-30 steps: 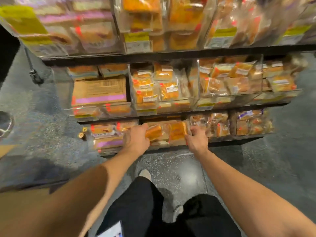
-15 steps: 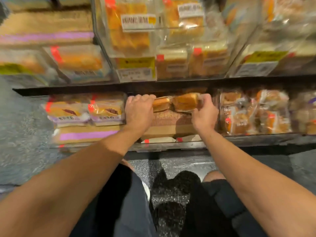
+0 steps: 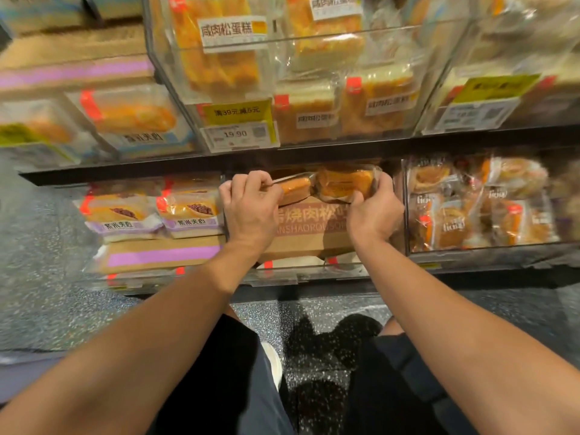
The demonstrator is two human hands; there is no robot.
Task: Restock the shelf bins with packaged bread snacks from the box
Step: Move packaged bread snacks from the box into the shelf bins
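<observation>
**Two packs held at the bin mouth**

At the lower shelf's middle bin (image 3: 314,276), both hands hold bread snacks above the brown box (image 3: 309,237). Left hand (image 3: 251,208) grasps the left pack (image 3: 295,188); right hand (image 3: 375,211) has its fingers curled round the right pack (image 3: 343,183). Packs lie side by side, long axis across the bin, just beyond the knuckles. Both arms reach forward, about equally near.

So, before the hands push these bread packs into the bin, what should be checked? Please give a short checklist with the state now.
1. Left hand grips the left pack: ok.
2. Right hand grips the right pack: ok.
3. Packs are over the middle bin, above the box: ok.
4. Free room behind the packs, under the shelf: cannot tell.
5. Wrappers intact: cannot tell, too blurred.
6. Neighbour bins' packs stay out of the way: ok.
</observation>
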